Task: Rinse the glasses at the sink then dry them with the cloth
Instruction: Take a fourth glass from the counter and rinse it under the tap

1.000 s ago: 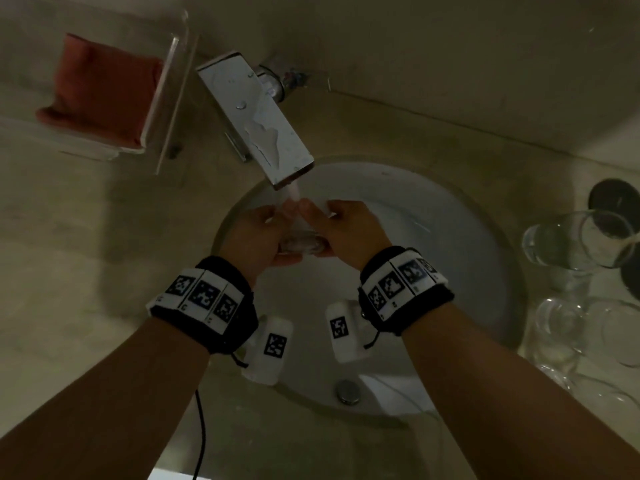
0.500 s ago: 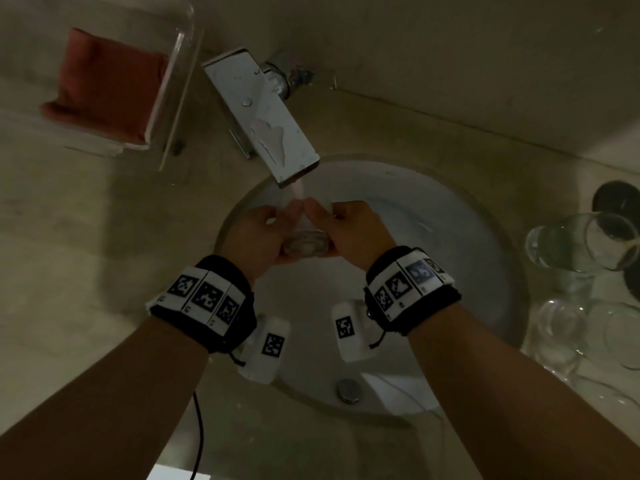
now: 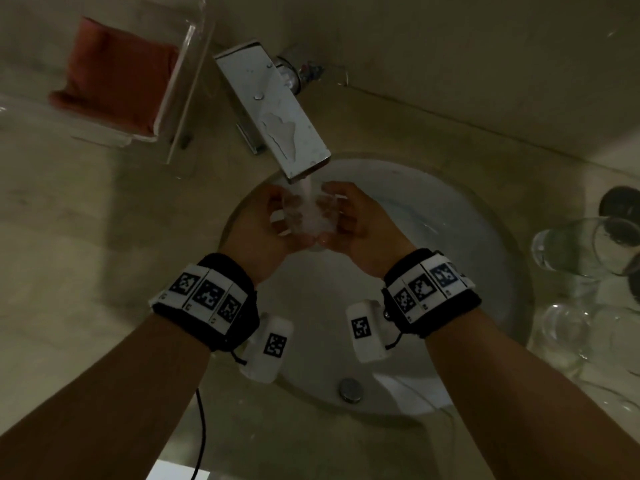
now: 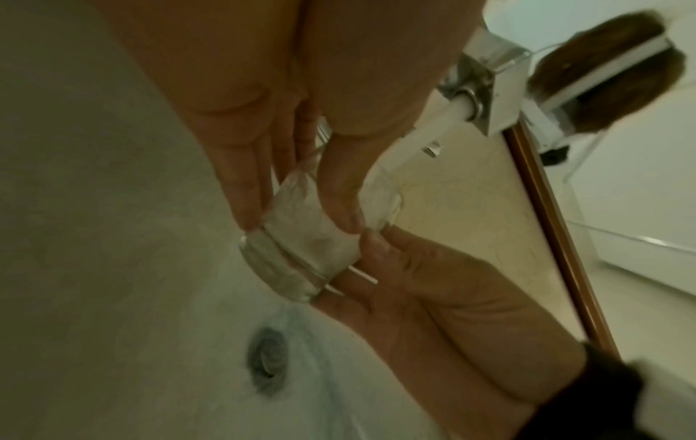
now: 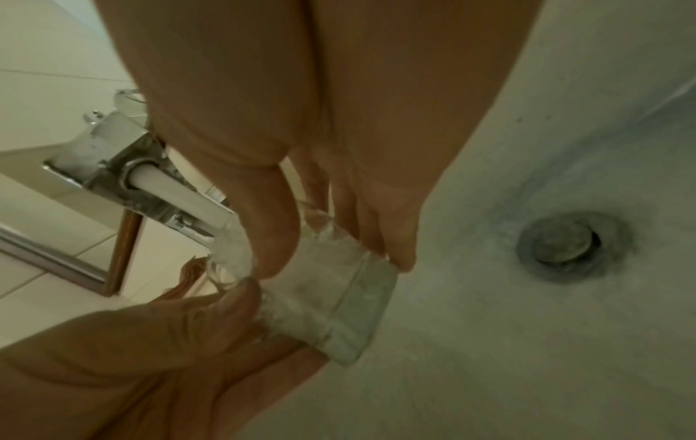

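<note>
A: Glass (image 3: pixel 308 216)?
B: Under the tap (image 3: pixel 273 109), over the sink (image 3: pixel 485 244), stream pouring in. Clasped by both: left hand (image 3: pixel 258 225) at 9 o'clock, right hand (image 3: pixel 360 223) at 3, thumbs and fingers pinching the wall.
A: Room to move?
B: Open basin below, drain (image 3: pixel 350 389) at 6. Spout edge close above at 12.
A: In the way?
B: More glasses (image 3: pixel 581 251) on the counter at 3, just past the rim. Red cloth (image 3: pixel 117 71) in a clear tray (image 3: pixel 188 84) at 10, well apart. Black cable (image 3: pixel 201 434) hanging at 7.
</note>
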The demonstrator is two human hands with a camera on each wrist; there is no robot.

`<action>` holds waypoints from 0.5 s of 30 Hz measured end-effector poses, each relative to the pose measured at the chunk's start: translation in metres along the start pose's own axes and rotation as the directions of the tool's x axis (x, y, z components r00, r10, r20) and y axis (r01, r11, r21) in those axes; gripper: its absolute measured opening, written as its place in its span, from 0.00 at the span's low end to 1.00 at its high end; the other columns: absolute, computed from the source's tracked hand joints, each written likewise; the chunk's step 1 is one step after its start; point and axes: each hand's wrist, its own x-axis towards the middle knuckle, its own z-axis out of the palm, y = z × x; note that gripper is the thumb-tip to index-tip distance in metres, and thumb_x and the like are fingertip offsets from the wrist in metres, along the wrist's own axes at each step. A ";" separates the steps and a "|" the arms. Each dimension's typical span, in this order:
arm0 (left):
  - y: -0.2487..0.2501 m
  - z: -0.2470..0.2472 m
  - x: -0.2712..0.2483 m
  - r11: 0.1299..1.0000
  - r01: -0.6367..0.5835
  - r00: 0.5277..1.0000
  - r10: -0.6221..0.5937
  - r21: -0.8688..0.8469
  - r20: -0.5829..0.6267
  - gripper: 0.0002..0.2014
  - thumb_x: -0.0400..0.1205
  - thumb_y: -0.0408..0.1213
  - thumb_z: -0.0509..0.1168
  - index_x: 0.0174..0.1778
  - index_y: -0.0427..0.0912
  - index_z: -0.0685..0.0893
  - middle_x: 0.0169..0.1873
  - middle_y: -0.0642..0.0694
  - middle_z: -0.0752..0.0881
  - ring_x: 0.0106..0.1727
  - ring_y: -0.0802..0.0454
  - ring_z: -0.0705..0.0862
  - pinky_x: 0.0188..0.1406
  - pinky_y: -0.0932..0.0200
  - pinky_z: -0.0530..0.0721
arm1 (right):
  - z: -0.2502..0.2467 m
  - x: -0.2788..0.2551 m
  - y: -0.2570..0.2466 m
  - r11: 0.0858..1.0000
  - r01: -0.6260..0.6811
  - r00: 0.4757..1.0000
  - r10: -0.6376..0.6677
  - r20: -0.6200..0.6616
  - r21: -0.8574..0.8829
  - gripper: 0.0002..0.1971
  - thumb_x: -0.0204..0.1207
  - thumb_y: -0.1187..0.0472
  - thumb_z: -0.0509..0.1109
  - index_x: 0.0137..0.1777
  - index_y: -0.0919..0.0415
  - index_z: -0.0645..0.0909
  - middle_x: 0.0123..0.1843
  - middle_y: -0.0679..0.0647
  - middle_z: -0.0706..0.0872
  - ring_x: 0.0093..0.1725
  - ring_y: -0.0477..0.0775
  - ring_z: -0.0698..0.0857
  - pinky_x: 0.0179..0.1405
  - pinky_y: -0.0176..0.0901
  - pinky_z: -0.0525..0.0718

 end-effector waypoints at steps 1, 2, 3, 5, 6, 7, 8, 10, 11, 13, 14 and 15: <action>0.001 0.001 -0.001 1.000 -0.025 1.000 0.025 0.015 0.008 0.22 0.75 0.16 0.72 0.57 0.42 0.76 0.52 0.50 0.82 0.52 0.50 0.86 0.41 0.62 0.89 | 0.000 0.000 -0.001 1.000 0.013 1.000 -0.013 0.005 0.005 0.33 0.73 0.79 0.74 0.74 0.55 0.68 0.71 0.58 0.79 0.69 0.58 0.83 0.66 0.52 0.85; 0.001 0.002 -0.001 0.998 -0.048 0.999 0.047 0.029 0.019 0.26 0.74 0.15 0.72 0.60 0.45 0.77 0.53 0.51 0.83 0.52 0.52 0.86 0.41 0.64 0.89 | -0.001 0.000 0.000 1.000 0.022 1.000 -0.022 0.009 0.011 0.34 0.73 0.79 0.74 0.73 0.53 0.68 0.71 0.57 0.79 0.69 0.57 0.83 0.65 0.50 0.86; 0.001 0.003 -0.001 0.997 -0.068 0.997 0.067 0.044 0.026 0.29 0.74 0.15 0.72 0.61 0.50 0.78 0.54 0.51 0.83 0.52 0.54 0.86 0.41 0.65 0.89 | -0.001 0.000 0.000 0.999 0.029 0.999 -0.029 0.013 0.015 0.34 0.73 0.80 0.74 0.73 0.53 0.68 0.70 0.55 0.79 0.68 0.56 0.83 0.63 0.46 0.85; 0.003 0.002 -0.001 0.994 -0.094 0.995 0.092 0.064 0.033 0.31 0.73 0.15 0.73 0.62 0.53 0.78 0.55 0.52 0.84 0.52 0.58 0.86 0.41 0.68 0.87 | -0.002 0.000 0.000 0.999 0.042 0.999 -0.042 0.012 0.033 0.35 0.72 0.80 0.74 0.74 0.55 0.67 0.69 0.53 0.79 0.67 0.54 0.83 0.61 0.41 0.84; 0.003 0.002 -0.001 0.992 -0.104 0.994 0.102 0.071 0.036 0.32 0.73 0.15 0.74 0.63 0.53 0.78 0.55 0.53 0.84 0.52 0.59 0.86 0.41 0.69 0.87 | -0.002 0.000 0.000 0.998 0.048 0.999 -0.049 0.011 0.041 0.35 0.72 0.80 0.74 0.75 0.57 0.67 0.68 0.53 0.80 0.66 0.53 0.83 0.61 0.41 0.83; 0.004 0.002 -0.001 0.991 -0.109 0.994 0.106 0.072 0.037 0.32 0.73 0.15 0.74 0.63 0.53 0.78 0.56 0.54 0.84 0.52 0.60 0.86 0.42 0.69 0.87 | -0.002 0.000 0.001 0.998 0.054 0.999 -0.054 0.008 0.045 0.35 0.72 0.80 0.74 0.75 0.58 0.67 0.68 0.53 0.80 0.65 0.53 0.84 0.61 0.41 0.83; 0.004 0.002 -0.002 0.991 -0.114 0.993 0.111 0.071 0.040 0.32 0.72 0.15 0.74 0.65 0.52 0.78 0.56 0.54 0.84 0.52 0.61 0.86 0.42 0.69 0.87 | -0.002 -0.001 0.001 0.997 0.059 0.998 -0.060 0.006 0.046 0.35 0.72 0.80 0.75 0.75 0.58 0.67 0.67 0.53 0.81 0.64 0.53 0.84 0.61 0.41 0.83; 0.004 0.002 -0.002 0.992 -0.109 0.994 0.107 0.055 0.037 0.33 0.72 0.15 0.74 0.65 0.50 0.77 0.57 0.54 0.83 0.52 0.60 0.86 0.42 0.69 0.87 | -0.001 -0.002 0.001 0.996 0.079 0.997 -0.079 0.002 0.035 0.35 0.72 0.80 0.75 0.73 0.57 0.67 0.66 0.52 0.81 0.65 0.54 0.84 0.64 0.42 0.84; 0.005 0.002 -0.003 0.994 -0.098 0.995 0.096 0.048 0.035 0.33 0.72 0.14 0.74 0.65 0.50 0.77 0.58 0.55 0.83 0.54 0.60 0.85 0.42 0.69 0.87 | -0.001 -0.002 0.000 0.995 0.092 0.996 -0.093 0.002 0.029 0.34 0.72 0.79 0.75 0.73 0.56 0.66 0.67 0.53 0.81 0.66 0.55 0.84 0.66 0.45 0.84; 0.004 0.002 -0.002 0.995 -0.085 0.996 0.084 0.053 0.030 0.33 0.71 0.15 0.75 0.66 0.50 0.77 0.59 0.55 0.82 0.56 0.59 0.85 0.44 0.68 0.88 | -0.001 -0.003 0.000 0.994 0.107 0.994 -0.107 0.003 0.013 0.34 0.72 0.79 0.75 0.73 0.56 0.66 0.70 0.57 0.80 0.70 0.58 0.82 0.71 0.50 0.83; 0.004 0.002 -0.003 0.994 -0.089 0.996 0.087 0.063 0.028 0.34 0.71 0.15 0.75 0.67 0.50 0.76 0.60 0.55 0.82 0.57 0.59 0.85 0.46 0.67 0.89 | 0.000 -0.003 0.000 0.994 0.105 0.994 -0.105 0.003 0.003 0.34 0.72 0.78 0.75 0.73 0.56 0.66 0.71 0.58 0.79 0.71 0.59 0.82 0.72 0.50 0.82; 0.003 0.003 -0.003 0.993 -0.091 0.996 0.089 0.072 0.027 0.34 0.71 0.16 0.76 0.67 0.50 0.76 0.60 0.56 0.82 0.57 0.59 0.85 0.47 0.67 0.89 | 0.000 -0.003 0.000 0.995 0.099 0.995 -0.099 0.004 -0.005 0.34 0.72 0.78 0.75 0.73 0.57 0.66 0.72 0.59 0.79 0.71 0.58 0.81 0.72 0.50 0.82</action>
